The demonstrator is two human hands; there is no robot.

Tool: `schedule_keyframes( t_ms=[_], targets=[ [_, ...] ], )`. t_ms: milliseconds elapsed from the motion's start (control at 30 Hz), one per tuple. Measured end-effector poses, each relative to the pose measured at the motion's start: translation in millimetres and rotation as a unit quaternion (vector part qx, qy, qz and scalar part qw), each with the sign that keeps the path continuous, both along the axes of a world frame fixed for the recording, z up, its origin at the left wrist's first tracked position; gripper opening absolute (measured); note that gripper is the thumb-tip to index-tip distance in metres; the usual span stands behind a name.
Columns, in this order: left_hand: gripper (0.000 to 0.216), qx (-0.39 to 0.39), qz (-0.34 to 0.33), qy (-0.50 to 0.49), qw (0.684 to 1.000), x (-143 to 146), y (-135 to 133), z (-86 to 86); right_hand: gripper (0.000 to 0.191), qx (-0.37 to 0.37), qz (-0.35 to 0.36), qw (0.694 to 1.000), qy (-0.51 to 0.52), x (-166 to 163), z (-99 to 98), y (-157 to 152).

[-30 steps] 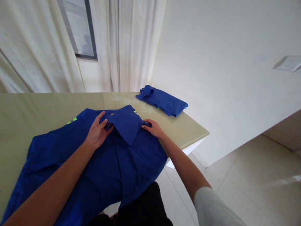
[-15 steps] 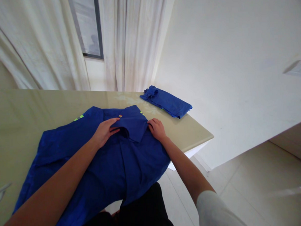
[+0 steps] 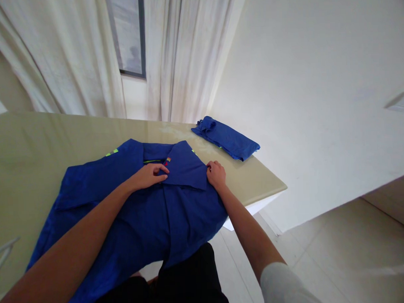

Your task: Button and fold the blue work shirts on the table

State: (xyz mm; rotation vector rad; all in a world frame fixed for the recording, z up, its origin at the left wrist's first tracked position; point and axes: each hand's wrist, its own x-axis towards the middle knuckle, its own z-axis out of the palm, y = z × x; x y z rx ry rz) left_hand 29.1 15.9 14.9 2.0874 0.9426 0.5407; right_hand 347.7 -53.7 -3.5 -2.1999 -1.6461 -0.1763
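A blue jacket point(image 3: 141, 228) with yellow-green checked trim lies over the table's front part, its lower edge hanging towards my lap. Its collar flap point(image 3: 186, 172) is spread flat at the top, with a small yellow and red mark near the flap's left edge. My left hand point(image 3: 151, 175) pinches that left edge between thumb and fingers. At the right end of the collar, my right hand point(image 3: 216, 174) has its fingers curled closed on the jacket's cloth. The fingertips of the right hand are partly hidden.
A folded blue garment point(image 3: 226, 137) lies at the back right of the pale table point(image 3: 256, 176), near the white wall point(image 3: 302, 99). White wire-like bars point(image 3: 6, 249) show at the far left. Curtains point(image 3: 172, 59) hang behind the table.
The collar flap, curled up under my left hand before, now lies flatter, and the neck opening shows behind it. Both hands stay on the jacket. The view has shifted slightly.
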Motion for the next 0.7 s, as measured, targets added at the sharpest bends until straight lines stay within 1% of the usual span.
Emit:
schedule_keyframes(
  t_ms=[33,100,133,167,200,233,267,300,333,367,400,433,467,533,567,633,700],
  targets=[
    [0.053,-0.030,-0.046,0.017,0.998,-3,-3,5.9,0.027,0.003,-0.016,1.000,0.005,1,-0.8,1],
    [0.057,-0.111,-0.140,0.043,0.983,-10,-14,18.6,0.028,0.026,-0.049,0.998,0.031,4,-1.8,1],
    [0.059,-0.139,-0.171,0.050,0.974,-14,-20,24.1,0.029,0.050,-0.054,0.996,0.049,5,-1.9,1],
    [0.060,-0.150,-0.183,0.052,0.970,-19,-26,28.4,0.030,0.081,-0.040,0.994,0.067,7,-1.7,-1],
    [0.060,-0.140,-0.175,0.049,0.973,-25,-32,30.7,0.030,0.116,0.000,0.990,0.084,8,-1.3,-4],
    [0.059,-0.110,-0.149,0.046,0.982,-30,-37,31.1,0.029,0.143,0.065,0.983,0.095,9,-0.7,-7],
    [0.056,-0.066,-0.107,0.042,0.991,-35,-42,29.3,0.028,0.156,0.149,0.972,0.098,9,-0.2,-10],
    [0.054,-0.016,-0.058,0.039,0.997,-40,-45,25.7,0.030,0.146,0.240,0.955,0.091,8,0.5,-13],
    [0.052,0.030,-0.013,0.036,0.999,-43,-47,20.7,0.037,0.119,0.321,0.937,0.076,6,1.2,-15],
    [0.052,0.067,0.020,0.035,0.997,-46,-48,14.8,0.043,0.084,0.380,0.919,0.058,3,1.9,-16],
    [0.053,0.095,0.039,0.034,0.994,-46,-49,8.6,0.046,0.049,0.416,0.907,0.039,1,2.8,-17],
    [0.054,0.117,0.045,0.035,0.992,-45,-50,2.6,0.044,0.022,0.429,0.903,0.023,-2,4.0,-16],
    [0.055,0.135,0.042,0.036,0.989,-43,-50,-2.6,0.037,0.007,0.426,0.904,0.011,-4,5.3,-16],
    [0.050,0.168,0.029,0.039,0.985,-35,-51,-9.3,0.025,0.006,0.399,0.917,-0.002,-5,8.5,-17],
    [0.047,0.182,0.026,0.039,0.982,-31,-52,-10.6,0.023,0.017,0.382,0.924,-0.003,-4,10.2,-19],
    [0.044,0.215,0.015,0.047,0.975,-22,-54,-9.6,0.025,0.043,0.362,0.931,0.010,1,12.4,-28],
    [0.047,0.262,-0.009,0.068,0.963,-14,-56,-5.6,0.033,0.056,0.363,0.930,0.027,7,11.9,-40]
  ],
)
